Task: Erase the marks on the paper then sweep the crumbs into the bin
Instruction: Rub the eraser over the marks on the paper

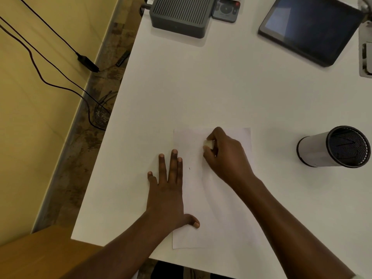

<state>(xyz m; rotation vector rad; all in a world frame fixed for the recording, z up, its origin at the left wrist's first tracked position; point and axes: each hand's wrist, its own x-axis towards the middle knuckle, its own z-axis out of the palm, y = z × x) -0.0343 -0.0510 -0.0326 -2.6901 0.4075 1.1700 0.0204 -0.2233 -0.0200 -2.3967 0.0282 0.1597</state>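
Observation:
A white sheet of paper lies on the white table near its front edge. My left hand presses flat on the paper's left edge, fingers spread. My right hand is closed around a small white eraser, holding it against the upper part of the sheet. One small dark mark shows on the paper between my hands. A small cylindrical mesh bin lies tipped on its side to the right, its open mouth facing right and toward me.
At the far end of the table sit a grey ribbed box, a remote control and a dark tablet. A white device is at the right edge. Cables run over the floor on the left.

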